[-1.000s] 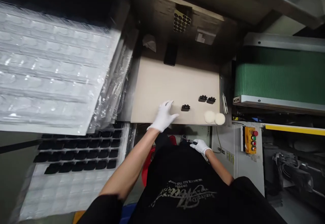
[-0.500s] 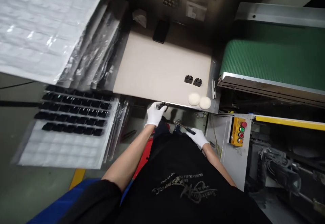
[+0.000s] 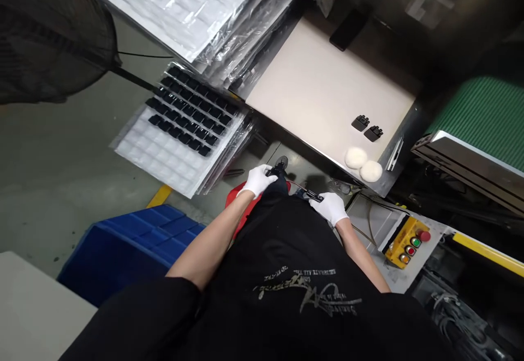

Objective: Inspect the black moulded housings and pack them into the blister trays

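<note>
Hands apart at the lap: left hand [image 3: 257, 181] closed on a small black part [image 3: 273, 172], right hand [image 3: 331, 208] closed on a black-handled screwdriver [image 3: 314, 196].

Both wear white gloves, and the fingers partly hide the held part, which sits just ahead of the body, near the counter's front edge. Two similar black parts [image 3: 361, 123] and two round white pads [image 3: 355, 157] lie on the counter's pale board [image 3: 319, 88]. More black parts fill a clear blister tray [image 3: 164, 159] to the left. The step in hand appears to be driver work on the held part; the next move calls for bringing driver tip and part together.
</note>
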Action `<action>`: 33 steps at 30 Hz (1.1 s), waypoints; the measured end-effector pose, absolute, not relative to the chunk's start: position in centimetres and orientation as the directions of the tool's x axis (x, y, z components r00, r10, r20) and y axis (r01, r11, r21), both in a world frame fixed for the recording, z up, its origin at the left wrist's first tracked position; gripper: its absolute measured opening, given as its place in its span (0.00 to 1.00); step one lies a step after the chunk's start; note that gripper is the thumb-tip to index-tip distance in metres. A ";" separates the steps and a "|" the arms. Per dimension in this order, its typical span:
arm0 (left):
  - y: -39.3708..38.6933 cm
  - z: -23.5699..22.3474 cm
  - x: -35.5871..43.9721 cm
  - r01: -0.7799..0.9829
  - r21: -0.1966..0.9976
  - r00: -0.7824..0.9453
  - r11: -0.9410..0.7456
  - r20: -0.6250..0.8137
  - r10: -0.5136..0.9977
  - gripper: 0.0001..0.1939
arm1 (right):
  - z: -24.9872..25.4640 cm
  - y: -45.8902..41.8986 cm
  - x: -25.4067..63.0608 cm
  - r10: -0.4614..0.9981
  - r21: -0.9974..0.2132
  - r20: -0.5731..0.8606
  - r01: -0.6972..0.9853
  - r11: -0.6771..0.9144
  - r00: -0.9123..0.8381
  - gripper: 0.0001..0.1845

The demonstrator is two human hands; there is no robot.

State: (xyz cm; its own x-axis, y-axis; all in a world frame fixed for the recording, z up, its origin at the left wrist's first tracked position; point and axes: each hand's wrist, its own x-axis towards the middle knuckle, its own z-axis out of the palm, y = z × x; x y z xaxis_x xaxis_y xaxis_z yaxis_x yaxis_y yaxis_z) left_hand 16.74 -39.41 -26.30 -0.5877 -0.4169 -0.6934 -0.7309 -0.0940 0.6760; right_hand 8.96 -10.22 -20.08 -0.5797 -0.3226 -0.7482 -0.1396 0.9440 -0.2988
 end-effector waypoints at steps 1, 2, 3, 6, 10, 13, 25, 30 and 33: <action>-40.2 -26.0 17.1 -0.736 0.668 -0.595 -0.109 -0.716 -0.366 0.25 | -19.9 -10.6 8.9 -0.326 -0.305 -0.767 -0.133 0.943 -0.552 0.19; -41.1 -25.7 17.4 -0.739 0.661 -0.606 -0.128 -0.736 -0.303 0.27 | -19.8 -10.8 8.8 -0.342 -0.329 -0.778 -0.122 0.937 -0.526 0.19; -41.9 -25.2 17.8 -0.739 0.658 -0.621 -0.147 -0.749 -0.232 0.29 | -19.8 -11.0 8.7 -0.365 -0.362 -0.781 -0.109 0.926 -0.506 0.19; -44.5 -24.0 18.5 -0.730 0.661 -0.667 -0.173 -0.744 -0.028 0.34 | -19.7 -11.5 8.3 -0.411 -0.423 -0.785 -0.082 0.902 -0.463 0.20; -47.5 -23.6 17.8 -0.744 0.663 -0.663 -0.089 -0.714 0.226 0.40 | -19.1 -13.4 7.7 -0.376 -0.395 -0.813 -0.053 0.917 -0.444 0.21; -49.9 -24.3 16.1 -0.737 0.673 -0.626 0.063 -0.714 0.313 0.36 | -18.3 -16.0 7.0 -0.337 -0.351 -0.806 -0.065 0.934 -0.487 0.21; -65.1 -27.0 16.2 -0.681 0.577 -0.656 0.451 -0.754 -0.026 0.30 | -18.3 -34.7 6.9 -0.212 -0.161 -0.889 -0.155 0.975 -0.405 0.20; -80.6 -28.1 18.5 -0.839 0.481 -0.544 0.256 -0.762 -0.352 0.19 | -22.1 -36.4 7.8 -0.224 -0.250 -0.877 0.006 0.968 -0.426 0.19; -91.3 -29.4 19.2 -0.903 0.424 -0.372 0.077 -0.679 -0.632 0.20 | -25.2 -35.0 9.0 -0.145 -0.281 -0.823 0.172 0.944 -0.550 0.22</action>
State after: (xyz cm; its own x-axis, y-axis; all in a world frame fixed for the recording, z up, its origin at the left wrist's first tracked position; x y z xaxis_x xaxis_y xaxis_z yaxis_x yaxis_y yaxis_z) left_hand 19.16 -91.25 -29.37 -0.3725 -0.6321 -0.6795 -0.9026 0.0766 0.4236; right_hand 8.99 -35.02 -25.20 -0.5495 -0.1448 -0.8228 0.1718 0.9442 -0.2809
